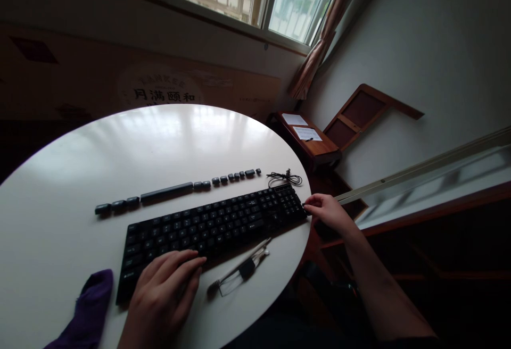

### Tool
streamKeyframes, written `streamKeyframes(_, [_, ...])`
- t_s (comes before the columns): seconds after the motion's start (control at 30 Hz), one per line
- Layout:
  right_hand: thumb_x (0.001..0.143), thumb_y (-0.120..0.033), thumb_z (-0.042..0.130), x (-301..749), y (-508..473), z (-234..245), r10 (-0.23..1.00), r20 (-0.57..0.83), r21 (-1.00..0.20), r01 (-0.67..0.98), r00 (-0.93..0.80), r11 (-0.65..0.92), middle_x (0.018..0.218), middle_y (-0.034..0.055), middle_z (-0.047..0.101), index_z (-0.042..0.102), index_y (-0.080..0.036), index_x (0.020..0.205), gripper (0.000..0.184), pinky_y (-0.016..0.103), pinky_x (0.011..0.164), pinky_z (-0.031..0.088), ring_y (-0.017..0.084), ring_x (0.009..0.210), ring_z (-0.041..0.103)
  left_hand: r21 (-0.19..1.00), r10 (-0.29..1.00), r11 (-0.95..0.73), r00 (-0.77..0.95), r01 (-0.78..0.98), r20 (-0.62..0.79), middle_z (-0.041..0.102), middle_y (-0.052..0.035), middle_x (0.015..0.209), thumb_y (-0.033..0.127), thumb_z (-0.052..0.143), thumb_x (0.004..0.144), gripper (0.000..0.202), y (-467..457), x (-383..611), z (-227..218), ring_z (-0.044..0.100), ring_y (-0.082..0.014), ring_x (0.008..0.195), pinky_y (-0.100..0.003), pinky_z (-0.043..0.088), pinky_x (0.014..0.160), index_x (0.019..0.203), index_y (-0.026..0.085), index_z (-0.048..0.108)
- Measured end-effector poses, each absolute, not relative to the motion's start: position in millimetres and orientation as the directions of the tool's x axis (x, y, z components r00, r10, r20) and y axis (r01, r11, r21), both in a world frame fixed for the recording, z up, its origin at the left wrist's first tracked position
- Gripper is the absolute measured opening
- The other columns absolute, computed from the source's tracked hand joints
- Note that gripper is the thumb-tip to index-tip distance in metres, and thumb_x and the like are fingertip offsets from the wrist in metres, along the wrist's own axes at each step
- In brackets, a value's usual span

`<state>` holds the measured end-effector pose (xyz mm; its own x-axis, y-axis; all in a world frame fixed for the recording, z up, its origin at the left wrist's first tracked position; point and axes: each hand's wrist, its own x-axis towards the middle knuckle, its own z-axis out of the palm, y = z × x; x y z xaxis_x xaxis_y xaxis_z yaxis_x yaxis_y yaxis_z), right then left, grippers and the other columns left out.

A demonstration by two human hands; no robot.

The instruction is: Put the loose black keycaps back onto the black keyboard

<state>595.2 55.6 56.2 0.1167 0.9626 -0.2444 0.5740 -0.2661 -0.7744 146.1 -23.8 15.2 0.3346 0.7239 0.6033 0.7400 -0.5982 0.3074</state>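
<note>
OK so we've got the keyboard (223, 221) lying keys-up on the white counter (159, 136), its right end close to the rim. Our left hand (165, 285) rests at the keyboard's near side toward its left end, fingers bent & close together, tips by the near edge. Prob there to steady the board, imo; can't tell if anything's tucked under them. Right hand (329, 212) is at the keyboard's right end, fingers narrow, tips nearly together by the edge. Whether they pinch the edge, pinch some small dark bit or just touch, we can't tell, too tiny.

Beyond the keyboard's far side there's a line of loose keycaps (206, 184), w/ the long spacebar (166, 193) among them, three caps to its left & the rest to its right. Looks like they're laid out in order, prob so none get mixed up.

Cable (294, 180) is bundled just past the keyboard's far right corner, prob so it doesn't sprawl. On the near side: a thin pale tool (261, 246) & a black block w/ wire (247, 269), handy for either hand. Purple cloth (93, 296) sits left of the keyboard, apart from it.
</note>
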Motion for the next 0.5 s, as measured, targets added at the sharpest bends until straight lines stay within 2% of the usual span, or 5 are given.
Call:
streamKeyframes(0.2, [0.085, -0.028, 0.069, 573, 53, 71, 0.984, -0.135, -0.565, 0.807, 0.115, -0.171, 0.09, 0.0056, 0.075, 0.074, -0.017, 0.091, 0.014, 0.023, 0.074, 0.053, 0.017, 0.083, 0.071, 0.299, 0.711, -0.611, 0.343, 0.733, 0.614, 0.073, -0.0037, 0.11, 0.031, 0.061, 0.095, 0.02, -24, 145, 14, 0.066, -0.0239, 0.101, -0.037, 0.051, 0.091, 0.11, 0.028, 0.073])
streamKeyframes(0.37, [0.092, -0.029, 0.065, 550, 42, 78, 0.983, -0.058, -0.316, 0.931, 0.172, -0.182, 0.092, 0.0061, 0.076, 0.074, -0.02, 0.091, 0.014, 0.025, 0.072, 0.049, 0.019, 0.084, 0.071, 0.327, 0.713, -0.608, 0.316, 0.724, 0.625, 0.073, -0.0042, 0.109, 0.028, 0.06, 0.095, 0.019, -26, 148, 12, 0.065, -0.0243, 0.101, -0.039, 0.05, 0.093, 0.11, 0.027, 0.072])
streamKeyframes(0.5, [0.099, -0.035, 0.055, 542, 26, 74, 0.976, -0.041, -0.137, 0.966, 0.214, -0.218, 0.098, 0.007, 0.077, 0.077, -0.026, 0.106, 0.025, 0.027, 0.072, 0.048, 0.022, 0.086, 0.072, 0.349, 0.74, -0.582, 0.3, 0.734, 0.602, 0.073, -0.0042, 0.11, 0.027, 0.059, 0.095, 0.019, -28, 148, 14, 0.065, -0.0246, 0.103, -0.039, 0.05, 0.094, 0.108, 0.027, 0.073])
